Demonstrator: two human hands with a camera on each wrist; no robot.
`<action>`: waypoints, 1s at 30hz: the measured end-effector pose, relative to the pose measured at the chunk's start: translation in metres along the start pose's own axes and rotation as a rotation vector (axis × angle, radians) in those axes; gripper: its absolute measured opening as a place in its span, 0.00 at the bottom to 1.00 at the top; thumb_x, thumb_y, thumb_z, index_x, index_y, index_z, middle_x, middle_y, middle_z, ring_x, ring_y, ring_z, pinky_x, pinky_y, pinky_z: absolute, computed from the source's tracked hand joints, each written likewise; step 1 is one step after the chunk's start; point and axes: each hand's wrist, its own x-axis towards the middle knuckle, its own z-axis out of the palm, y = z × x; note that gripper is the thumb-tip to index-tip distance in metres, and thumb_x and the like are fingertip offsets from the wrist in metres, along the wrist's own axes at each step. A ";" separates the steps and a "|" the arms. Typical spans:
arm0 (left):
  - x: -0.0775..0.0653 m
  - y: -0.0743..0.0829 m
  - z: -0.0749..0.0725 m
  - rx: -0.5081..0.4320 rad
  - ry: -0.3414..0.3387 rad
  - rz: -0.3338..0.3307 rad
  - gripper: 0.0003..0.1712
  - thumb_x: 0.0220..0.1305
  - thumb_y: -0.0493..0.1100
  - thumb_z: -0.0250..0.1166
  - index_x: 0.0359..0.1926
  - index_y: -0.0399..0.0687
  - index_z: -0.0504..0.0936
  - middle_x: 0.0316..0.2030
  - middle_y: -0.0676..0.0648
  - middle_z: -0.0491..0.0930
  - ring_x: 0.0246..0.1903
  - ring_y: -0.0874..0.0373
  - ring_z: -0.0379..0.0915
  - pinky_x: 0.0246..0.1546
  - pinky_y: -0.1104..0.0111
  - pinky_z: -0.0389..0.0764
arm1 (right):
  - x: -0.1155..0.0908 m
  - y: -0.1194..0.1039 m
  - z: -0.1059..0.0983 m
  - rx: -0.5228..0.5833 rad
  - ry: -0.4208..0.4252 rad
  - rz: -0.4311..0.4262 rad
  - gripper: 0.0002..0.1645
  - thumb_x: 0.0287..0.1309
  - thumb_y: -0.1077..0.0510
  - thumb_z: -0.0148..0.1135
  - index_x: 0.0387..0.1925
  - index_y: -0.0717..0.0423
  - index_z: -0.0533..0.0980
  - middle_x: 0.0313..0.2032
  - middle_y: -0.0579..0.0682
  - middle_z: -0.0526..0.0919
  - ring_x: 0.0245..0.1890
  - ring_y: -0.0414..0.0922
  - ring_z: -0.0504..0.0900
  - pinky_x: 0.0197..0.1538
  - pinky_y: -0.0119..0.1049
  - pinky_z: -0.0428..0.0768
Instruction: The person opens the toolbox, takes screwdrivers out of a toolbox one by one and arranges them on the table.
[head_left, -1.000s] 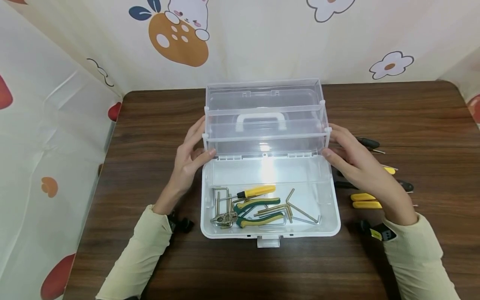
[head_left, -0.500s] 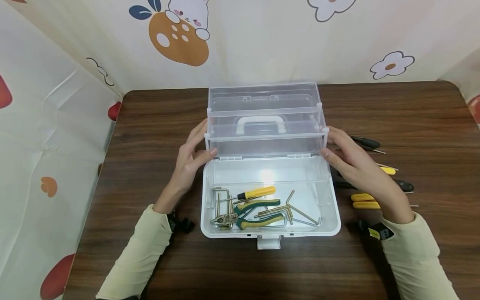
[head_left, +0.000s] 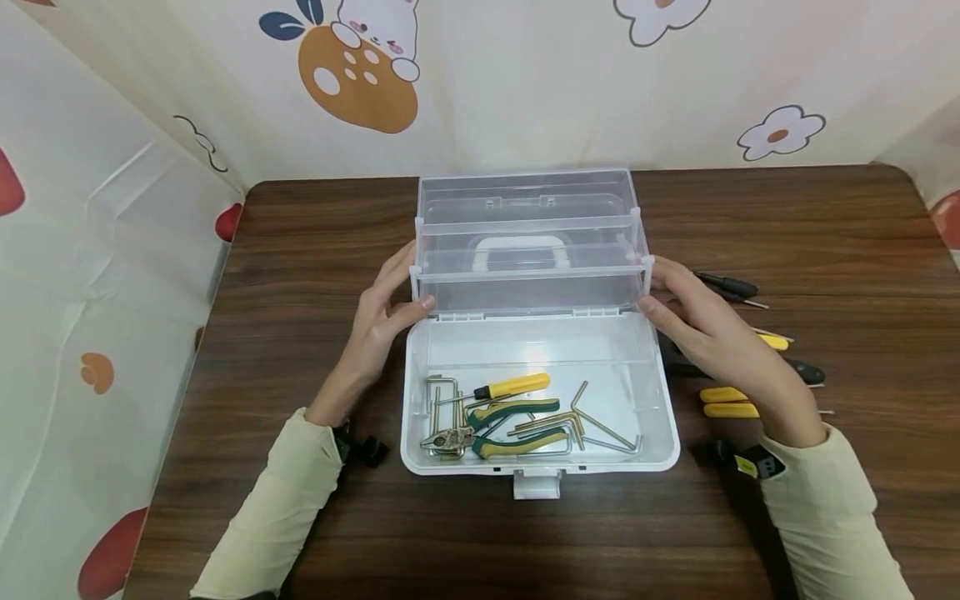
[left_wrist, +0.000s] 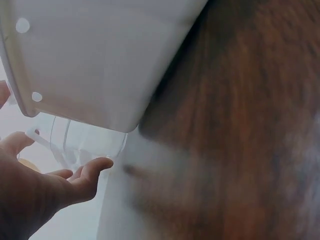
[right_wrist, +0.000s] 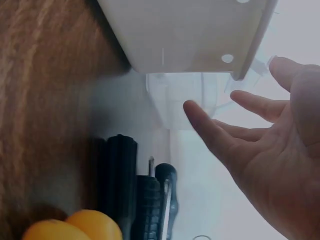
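A white toolbox (head_left: 480, 342) lies open, its clear tiered lid (head_left: 525, 292) tipped back toward the wall. My left hand (head_left: 369, 325) holds the lid's left side, thumb at the front rim and fingers behind. On the right side my right hand (head_left: 708, 325) holds the lid the same way. Both wrist views show extended fingers beside the clear plastic; exact contact is hard to see. Inside the base lie green-and-yellow pliers (head_left: 517, 446), a yellow-handled screwdriver (head_left: 517, 385) and several brass-coloured hex keys (head_left: 611, 425). A white handle (head_left: 517, 243) shows through the lid.
Several yellow-handled screwdrivers (head_left: 731, 410) and black-handled ones (head_left: 738, 287) lie on the wooden table (head_left: 465, 533) at the right, partly under my right arm. A patterned curtain (head_left: 525, 92) hangs directly behind the table. The toolbox latch (head_left: 536, 485) faces me.
The lid has tilted further back and lower, its upper edge dropping slightly in the head view. My right hand has shifted slightly left with it; the left has barely moved.
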 end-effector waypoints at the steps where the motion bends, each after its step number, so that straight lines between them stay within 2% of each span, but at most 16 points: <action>1: 0.000 0.000 0.000 0.003 0.000 -0.001 0.37 0.69 0.37 0.60 0.79 0.46 0.65 0.81 0.54 0.56 0.78 0.57 0.54 0.61 0.72 0.77 | 0.000 -0.001 0.000 -0.005 -0.005 0.009 0.34 0.80 0.57 0.52 0.81 0.46 0.58 0.76 0.56 0.64 0.65 0.52 0.76 0.55 0.11 0.73; 2: 0.000 0.000 -0.001 0.003 -0.001 -0.003 0.37 0.69 0.37 0.60 0.79 0.46 0.65 0.81 0.54 0.57 0.78 0.58 0.54 0.62 0.72 0.77 | 0.000 -0.002 -0.001 -0.019 -0.008 0.016 0.34 0.80 0.56 0.52 0.81 0.46 0.58 0.77 0.55 0.63 0.65 0.53 0.76 0.55 0.11 0.73; 4: 0.000 0.001 -0.001 0.002 -0.004 -0.002 0.38 0.69 0.38 0.60 0.79 0.45 0.65 0.81 0.54 0.57 0.78 0.59 0.53 0.62 0.71 0.77 | -0.002 -0.005 -0.002 -0.070 -0.005 0.015 0.33 0.80 0.55 0.52 0.80 0.47 0.60 0.78 0.54 0.62 0.67 0.55 0.76 0.59 0.22 0.80; 7: -0.001 0.001 -0.002 0.002 -0.005 -0.011 0.38 0.69 0.38 0.60 0.79 0.43 0.64 0.81 0.54 0.57 0.78 0.59 0.52 0.63 0.70 0.76 | -0.005 -0.013 -0.006 -0.151 0.007 0.018 0.31 0.79 0.53 0.54 0.78 0.49 0.63 0.80 0.53 0.59 0.68 0.58 0.75 0.64 0.49 0.81; 9: -0.001 0.001 -0.002 0.003 -0.007 -0.017 0.39 0.68 0.37 0.60 0.79 0.43 0.63 0.81 0.53 0.56 0.79 0.59 0.52 0.63 0.69 0.76 | -0.009 -0.020 -0.008 -0.207 0.029 0.018 0.30 0.78 0.53 0.55 0.77 0.49 0.65 0.81 0.53 0.58 0.66 0.60 0.76 0.61 0.63 0.78; 11: -0.001 0.001 -0.002 0.003 -0.009 -0.020 0.39 0.68 0.37 0.60 0.79 0.43 0.63 0.81 0.53 0.56 0.79 0.59 0.51 0.63 0.69 0.76 | -0.013 -0.030 -0.010 -0.257 0.067 0.010 0.30 0.77 0.53 0.58 0.75 0.50 0.67 0.80 0.52 0.60 0.63 0.59 0.78 0.59 0.62 0.78; 14: 0.000 0.002 -0.002 -0.005 -0.013 -0.014 0.39 0.69 0.37 0.60 0.79 0.43 0.63 0.81 0.54 0.56 0.79 0.60 0.51 0.62 0.71 0.76 | -0.019 -0.044 -0.010 -0.329 0.171 -0.061 0.30 0.73 0.58 0.62 0.73 0.53 0.70 0.76 0.53 0.67 0.63 0.56 0.78 0.64 0.36 0.78; 16: 0.000 0.002 -0.002 -0.011 -0.017 -0.010 0.38 0.70 0.37 0.60 0.79 0.43 0.63 0.81 0.54 0.56 0.79 0.60 0.51 0.60 0.73 0.77 | -0.023 -0.054 -0.008 -0.357 0.237 -0.126 0.31 0.69 0.63 0.66 0.71 0.56 0.71 0.73 0.55 0.71 0.62 0.53 0.77 0.63 0.21 0.71; 18: 0.000 0.002 -0.002 -0.016 -0.021 -0.007 0.38 0.70 0.37 0.60 0.80 0.44 0.63 0.81 0.54 0.56 0.79 0.60 0.51 0.60 0.74 0.77 | -0.026 -0.063 -0.005 -0.356 0.281 -0.209 0.31 0.67 0.66 0.67 0.70 0.58 0.72 0.70 0.56 0.75 0.59 0.51 0.78 0.61 0.11 0.64; 21: 0.001 0.001 -0.002 -0.014 -0.027 -0.008 0.38 0.70 0.37 0.60 0.80 0.47 0.63 0.81 0.55 0.55 0.79 0.60 0.50 0.60 0.73 0.77 | -0.031 -0.076 0.001 -0.355 0.276 -0.300 0.27 0.75 0.53 0.60 0.69 0.59 0.73 0.66 0.57 0.78 0.52 0.46 0.79 0.58 0.13 0.68; 25: 0.000 0.001 -0.002 -0.002 -0.026 -0.013 0.38 0.71 0.39 0.60 0.80 0.51 0.63 0.81 0.57 0.56 0.80 0.61 0.50 0.62 0.69 0.76 | -0.030 -0.089 0.015 -0.368 0.242 -0.413 0.34 0.80 0.39 0.46 0.66 0.62 0.76 0.62 0.57 0.82 0.53 0.46 0.79 0.53 0.20 0.72; 28: 0.001 0.000 -0.003 0.009 -0.022 -0.019 0.38 0.71 0.40 0.60 0.80 0.53 0.64 0.81 0.57 0.56 0.80 0.61 0.50 0.63 0.66 0.75 | -0.026 -0.096 0.027 -0.385 0.229 -0.507 0.31 0.81 0.42 0.45 0.61 0.63 0.78 0.58 0.55 0.84 0.52 0.46 0.82 0.50 0.28 0.78; 30: 0.001 -0.002 -0.003 0.012 -0.020 -0.023 0.38 0.71 0.40 0.60 0.80 0.52 0.63 0.81 0.57 0.56 0.80 0.60 0.50 0.63 0.65 0.75 | -0.024 -0.100 0.035 -0.398 0.189 -0.545 0.29 0.82 0.43 0.44 0.60 0.61 0.78 0.56 0.53 0.85 0.51 0.46 0.84 0.49 0.34 0.83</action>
